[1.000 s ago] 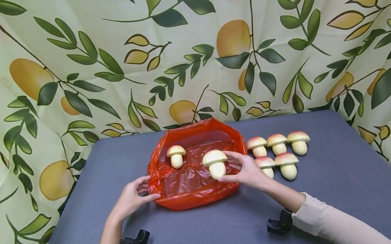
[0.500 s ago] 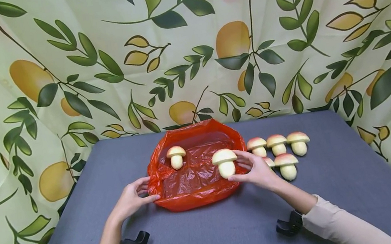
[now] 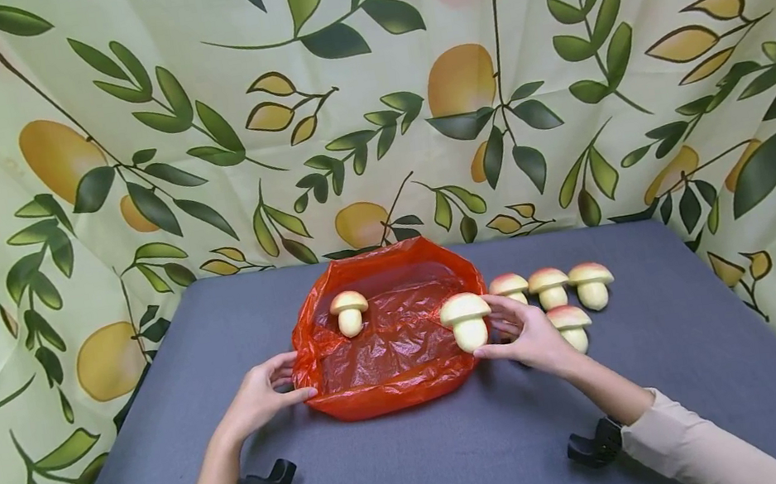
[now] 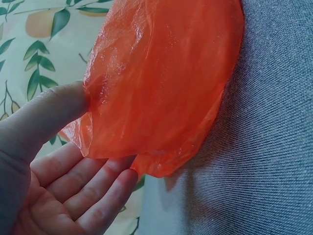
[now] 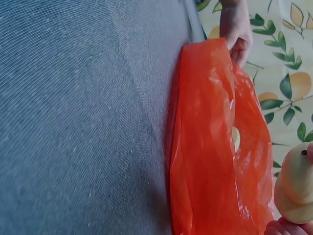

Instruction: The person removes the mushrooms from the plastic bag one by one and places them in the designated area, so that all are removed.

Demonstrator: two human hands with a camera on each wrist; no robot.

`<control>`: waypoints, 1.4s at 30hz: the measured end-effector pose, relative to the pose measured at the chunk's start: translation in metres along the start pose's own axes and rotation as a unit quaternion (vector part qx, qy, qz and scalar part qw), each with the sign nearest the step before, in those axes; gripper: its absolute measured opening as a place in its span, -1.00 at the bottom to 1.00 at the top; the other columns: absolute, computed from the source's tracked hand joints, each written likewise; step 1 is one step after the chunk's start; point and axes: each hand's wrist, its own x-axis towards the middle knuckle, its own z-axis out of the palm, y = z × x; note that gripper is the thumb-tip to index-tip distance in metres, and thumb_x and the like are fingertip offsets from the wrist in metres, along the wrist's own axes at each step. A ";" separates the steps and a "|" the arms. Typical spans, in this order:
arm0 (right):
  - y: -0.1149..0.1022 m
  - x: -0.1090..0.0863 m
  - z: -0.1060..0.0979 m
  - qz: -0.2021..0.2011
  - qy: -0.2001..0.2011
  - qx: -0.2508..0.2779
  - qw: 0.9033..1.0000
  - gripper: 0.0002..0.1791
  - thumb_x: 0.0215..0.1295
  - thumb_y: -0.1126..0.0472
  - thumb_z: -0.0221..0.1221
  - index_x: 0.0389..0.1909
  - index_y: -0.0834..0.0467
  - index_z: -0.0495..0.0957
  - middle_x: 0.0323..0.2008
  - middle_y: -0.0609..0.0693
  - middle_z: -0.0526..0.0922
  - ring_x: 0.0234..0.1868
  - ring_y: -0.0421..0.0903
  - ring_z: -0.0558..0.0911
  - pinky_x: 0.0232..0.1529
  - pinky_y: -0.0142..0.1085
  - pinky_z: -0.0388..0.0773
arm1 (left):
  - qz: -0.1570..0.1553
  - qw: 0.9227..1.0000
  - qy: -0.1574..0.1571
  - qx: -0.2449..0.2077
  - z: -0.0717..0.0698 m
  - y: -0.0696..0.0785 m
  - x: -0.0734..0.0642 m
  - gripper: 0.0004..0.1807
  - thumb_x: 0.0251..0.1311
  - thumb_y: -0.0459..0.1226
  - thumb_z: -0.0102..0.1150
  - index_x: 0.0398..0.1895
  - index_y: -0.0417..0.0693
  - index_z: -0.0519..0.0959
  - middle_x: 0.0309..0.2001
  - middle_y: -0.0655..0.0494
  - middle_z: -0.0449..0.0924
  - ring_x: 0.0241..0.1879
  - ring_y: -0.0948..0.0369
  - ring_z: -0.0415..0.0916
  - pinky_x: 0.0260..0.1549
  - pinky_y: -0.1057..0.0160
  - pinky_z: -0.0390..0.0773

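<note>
A red plastic bag (image 3: pixel 396 398) lies with its mouth spread wide on the table, and one toy mushroom (image 3: pixel 349 315) is inside it at the left. My left hand (image 3: pixel 265 392) holds the bag's left rim, thumb at the near side and fingers at the far side; in the left wrist view the fingertips go partly behind the red film (image 4: pixel 161 83). Above the bag's right rim, my right hand (image 3: pixel 529 338) pinches another toy mushroom (image 3: pixel 468 322), cap up. In the right wrist view that mushroom (image 5: pixel 296 181) shows only partly, at the right edge.
Right of the bag, several toy mushrooms with reddish caps lie in two rows, a back one (image 3: pixel 592 284) and a front one (image 3: pixel 571 327) among them. My right hand hides part of the front row. Behind the grey table (image 3: pixel 422 471) hangs a leaf-patterned cloth (image 3: pixel 368 111).
My right hand has moved right with the mushroom, from over the bag's inside to its right rim. It now covers more of the front row. My left hand stays on the bag.
</note>
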 end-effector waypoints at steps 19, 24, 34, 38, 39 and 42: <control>0.006 -0.016 -0.032 -0.022 0.026 -0.038 0.999 -0.19 -0.04 0.36 0.43 0.26 0.46 0.31 0.12 0.42 0.54 -0.08 -0.66 0.49 0.10 -0.29 0.63 | -0.016 1.000 0.001 0.008 0.000 -0.001 0.000 -0.29 0.03 -0.26 0.41 0.22 -0.44 0.37 0.13 -0.37 0.51 0.06 -0.14 0.58 0.08 -0.03 0.60; 0.006 -0.018 -0.039 -0.028 0.030 -0.072 0.997 -0.21 -0.07 0.34 0.45 0.22 0.45 0.36 0.12 0.41 0.55 -0.10 -0.69 0.47 0.05 -0.29 0.65 | -0.014 1.000 0.003 0.002 0.001 -0.003 0.002 -0.29 0.02 -0.27 0.41 0.21 -0.46 0.38 0.12 -0.39 0.52 0.04 -0.14 0.59 0.05 0.02 0.62; 0.008 -0.024 -0.052 -0.015 0.026 -0.078 0.996 -0.19 -0.07 0.34 0.45 0.23 0.46 0.33 0.15 0.43 0.51 -0.10 -0.70 0.45 -0.03 -0.60 0.55 | -0.014 1.000 -0.002 0.003 0.000 -0.002 0.002 -0.29 0.04 -0.25 0.41 0.22 -0.44 0.37 0.11 -0.36 0.53 0.05 -0.12 0.59 0.06 0.00 0.61; 0.009 -0.028 -0.063 -0.031 0.024 -0.060 0.997 -0.20 -0.08 0.39 0.44 0.23 0.48 0.32 0.09 0.07 0.59 -0.09 -0.67 0.48 -0.07 -0.66 0.53 | -0.014 1.000 -0.003 0.003 0.000 -0.003 0.002 -0.29 0.04 -0.26 0.41 0.21 -0.44 0.37 0.11 -0.37 0.53 0.05 -0.12 0.59 0.05 0.00 0.62; 0.010 -0.028 -0.065 -0.037 0.024 -0.056 0.997 -0.21 -0.08 0.41 0.43 0.22 0.50 0.32 0.05 -0.10 0.59 -0.09 -0.66 0.49 -0.08 -0.66 0.53 | -0.014 1.000 -0.003 0.003 0.000 -0.003 0.002 -0.29 0.04 -0.26 0.41 0.21 -0.44 0.37 0.11 -0.37 0.53 0.05 -0.12 0.59 0.05 0.01 0.62; 0.013 -0.030 -0.074 -0.051 0.025 -0.057 0.997 -0.20 -0.08 0.42 0.43 0.23 0.51 0.31 -0.04 -0.54 0.47 -0.08 -0.66 0.50 -0.08 -0.67 0.53 | -0.013 1.000 -0.003 0.002 0.000 -0.002 0.002 -0.29 0.04 -0.26 0.41 0.22 -0.45 0.37 0.12 -0.38 0.52 0.05 -0.13 0.59 0.04 0.02 0.62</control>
